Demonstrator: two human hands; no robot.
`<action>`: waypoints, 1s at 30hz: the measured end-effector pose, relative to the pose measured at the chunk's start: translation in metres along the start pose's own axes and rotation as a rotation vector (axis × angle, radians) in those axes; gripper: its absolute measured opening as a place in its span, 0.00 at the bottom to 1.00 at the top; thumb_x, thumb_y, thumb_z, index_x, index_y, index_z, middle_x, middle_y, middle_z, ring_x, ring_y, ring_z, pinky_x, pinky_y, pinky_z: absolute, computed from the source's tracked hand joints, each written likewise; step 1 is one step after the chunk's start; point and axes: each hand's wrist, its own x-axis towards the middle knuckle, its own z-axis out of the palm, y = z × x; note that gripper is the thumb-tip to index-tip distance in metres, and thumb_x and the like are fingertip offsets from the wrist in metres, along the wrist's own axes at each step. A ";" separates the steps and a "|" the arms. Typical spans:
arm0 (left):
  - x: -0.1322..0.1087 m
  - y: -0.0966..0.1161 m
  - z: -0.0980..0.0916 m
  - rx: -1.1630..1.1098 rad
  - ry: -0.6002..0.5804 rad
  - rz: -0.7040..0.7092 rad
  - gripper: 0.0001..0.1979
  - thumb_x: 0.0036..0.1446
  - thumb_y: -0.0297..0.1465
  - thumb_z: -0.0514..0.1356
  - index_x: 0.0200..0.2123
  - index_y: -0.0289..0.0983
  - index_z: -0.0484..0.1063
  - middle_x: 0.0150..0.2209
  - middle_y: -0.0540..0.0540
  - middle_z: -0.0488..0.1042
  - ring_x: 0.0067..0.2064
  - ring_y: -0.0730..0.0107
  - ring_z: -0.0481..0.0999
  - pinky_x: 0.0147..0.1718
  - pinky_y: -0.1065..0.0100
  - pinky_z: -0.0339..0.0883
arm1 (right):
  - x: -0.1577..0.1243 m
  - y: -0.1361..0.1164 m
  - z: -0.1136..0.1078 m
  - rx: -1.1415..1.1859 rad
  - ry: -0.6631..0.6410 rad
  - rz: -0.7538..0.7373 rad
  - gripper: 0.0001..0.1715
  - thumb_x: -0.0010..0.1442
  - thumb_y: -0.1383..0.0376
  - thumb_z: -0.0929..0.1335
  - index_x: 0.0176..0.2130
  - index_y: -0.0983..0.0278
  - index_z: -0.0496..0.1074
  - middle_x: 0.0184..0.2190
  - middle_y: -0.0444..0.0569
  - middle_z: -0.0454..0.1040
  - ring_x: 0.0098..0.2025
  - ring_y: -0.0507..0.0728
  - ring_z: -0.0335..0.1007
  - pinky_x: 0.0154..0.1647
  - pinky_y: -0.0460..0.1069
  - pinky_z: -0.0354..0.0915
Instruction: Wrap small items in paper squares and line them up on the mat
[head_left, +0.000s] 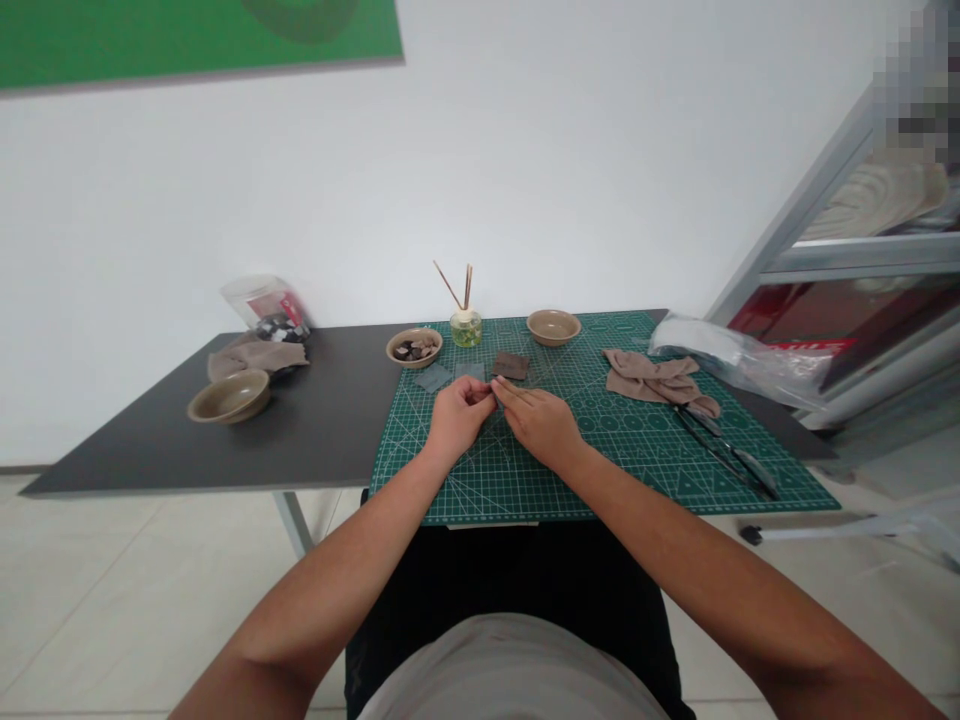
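My left hand (459,415) and my right hand (538,422) meet fingertip to fingertip above a green cutting mat (600,465). Both are closed in a pinch, and whatever lies between the fingers is too small and hidden to name. Just beyond them is a dark brown square piece (511,366) lying flat. Two thin grey-blue pieces rest to its left: one grey-blue piece (433,377) by the mat's left side, and another grey piece (470,371) partly behind my left hand. Farther back, a tan bowl (394,352) holds several dark and light small pieces.
A reed diffuser (466,328) with upright sticks and a second tan bowl (553,328) stand at the back. On the right lie a brown cloth (649,380), glasses (724,450) and a plastic bag (720,350). Leftward are another bowl (229,400), a cloth (251,355) and a clear container (259,298).
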 end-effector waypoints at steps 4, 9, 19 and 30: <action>-0.001 -0.002 0.000 -0.010 0.003 0.011 0.08 0.48 0.34 0.63 0.28 0.35 0.70 0.23 0.52 0.72 0.25 0.74 0.69 0.26 0.71 0.62 | 0.000 -0.001 -0.001 0.015 0.013 0.031 0.25 0.63 0.72 0.60 0.59 0.64 0.66 0.55 0.54 0.70 0.53 0.58 0.72 0.51 0.53 0.69; 0.001 -0.008 0.000 -0.070 -0.002 0.025 0.09 0.49 0.34 0.63 0.30 0.35 0.69 0.24 0.51 0.73 0.26 0.73 0.71 0.28 0.71 0.63 | -0.001 0.000 -0.001 0.027 0.004 0.068 0.25 0.64 0.70 0.61 0.59 0.64 0.66 0.52 0.54 0.74 0.49 0.58 0.74 0.49 0.52 0.69; 0.002 -0.005 0.005 -0.222 -0.036 0.027 0.10 0.46 0.30 0.64 0.29 0.37 0.63 0.22 0.54 0.70 0.26 0.73 0.73 0.30 0.70 0.66 | 0.000 0.001 0.001 0.022 0.018 0.180 0.25 0.64 0.67 0.60 0.59 0.62 0.66 0.43 0.51 0.79 0.39 0.57 0.76 0.39 0.48 0.68; 0.002 -0.006 0.004 -0.229 -0.045 0.055 0.10 0.49 0.31 0.62 0.30 0.38 0.62 0.23 0.53 0.71 0.27 0.72 0.73 0.31 0.69 0.65 | 0.000 0.001 -0.001 0.013 -0.021 0.204 0.24 0.64 0.67 0.60 0.58 0.63 0.68 0.42 0.53 0.79 0.40 0.58 0.76 0.39 0.49 0.67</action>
